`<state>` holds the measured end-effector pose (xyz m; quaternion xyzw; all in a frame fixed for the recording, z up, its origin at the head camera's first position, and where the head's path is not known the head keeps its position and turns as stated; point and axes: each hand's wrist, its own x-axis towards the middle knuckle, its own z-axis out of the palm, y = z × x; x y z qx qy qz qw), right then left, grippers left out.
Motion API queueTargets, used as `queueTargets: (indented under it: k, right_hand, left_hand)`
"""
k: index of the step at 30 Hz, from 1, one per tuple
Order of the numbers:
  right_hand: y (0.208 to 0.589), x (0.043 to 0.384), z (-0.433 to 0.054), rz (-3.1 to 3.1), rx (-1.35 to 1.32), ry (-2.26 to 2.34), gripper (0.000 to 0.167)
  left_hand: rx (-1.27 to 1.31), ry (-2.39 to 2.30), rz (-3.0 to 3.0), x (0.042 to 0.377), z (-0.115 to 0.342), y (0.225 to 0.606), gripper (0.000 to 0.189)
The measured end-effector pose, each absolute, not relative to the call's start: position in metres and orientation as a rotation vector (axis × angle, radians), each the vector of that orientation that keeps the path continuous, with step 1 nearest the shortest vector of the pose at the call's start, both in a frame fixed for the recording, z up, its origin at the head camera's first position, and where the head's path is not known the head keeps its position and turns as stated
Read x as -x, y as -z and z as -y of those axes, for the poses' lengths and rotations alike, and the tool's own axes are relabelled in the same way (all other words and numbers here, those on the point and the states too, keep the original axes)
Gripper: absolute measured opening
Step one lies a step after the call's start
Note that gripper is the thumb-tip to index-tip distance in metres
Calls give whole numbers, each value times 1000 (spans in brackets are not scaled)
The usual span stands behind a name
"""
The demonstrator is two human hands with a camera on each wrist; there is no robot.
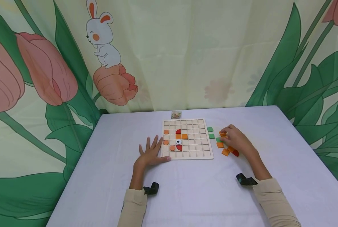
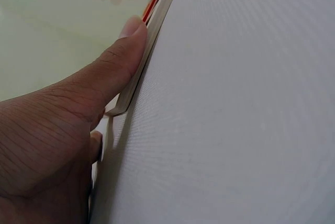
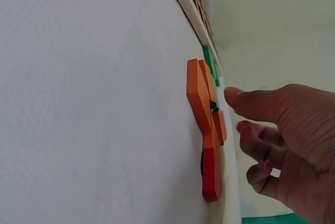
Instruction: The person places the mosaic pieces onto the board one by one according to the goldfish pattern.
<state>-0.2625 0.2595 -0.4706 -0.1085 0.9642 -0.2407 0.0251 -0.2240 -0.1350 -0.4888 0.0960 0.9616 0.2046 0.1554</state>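
Note:
A square wooden grid board point(image 1: 197, 138) lies on the table. On it are red quarter-round tiles point(image 1: 179, 147), orange square tiles point(image 1: 184, 136), peach-orange discs point(image 1: 172, 148) and one eye tile point(image 1: 178, 142). My left hand point(image 1: 151, 155) lies at the board's left side with fingers spread, its thumb point(image 2: 128, 41) resting along the front edge near the corner. To the right of the board, my right hand point(image 1: 237, 138) hovers over loose tiles, fingers loosely bent, fingertips close to an orange tile point(image 1: 222, 134). No tile shows between thumb and fingers in the right wrist view, though the index finger is hidden there.
Green tiles point(image 1: 210, 129) lie just off the board's right edge. Orange pieces point(image 1: 225, 152) and a red quarter-round piece point(image 1: 235, 153) lie in a loose pile under the right hand. A small patterned card or packet point(image 1: 176, 114) sits behind the board, by the printed curtain point(image 1: 163, 63).

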Motion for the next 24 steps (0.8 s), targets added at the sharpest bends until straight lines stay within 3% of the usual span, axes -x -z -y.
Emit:
queueTargets:
  k: [10, 24]
  right_hand:
    - [472, 260, -263, -2972, 325, 725, 26]
    - [470, 259, -267, -2917, 314, 711, 25]
  left_hand:
    - [-266, -591, -2759, 225, 134, 490, 107]
    - [-264, -585, -2751, 225, 135, 490, 107]
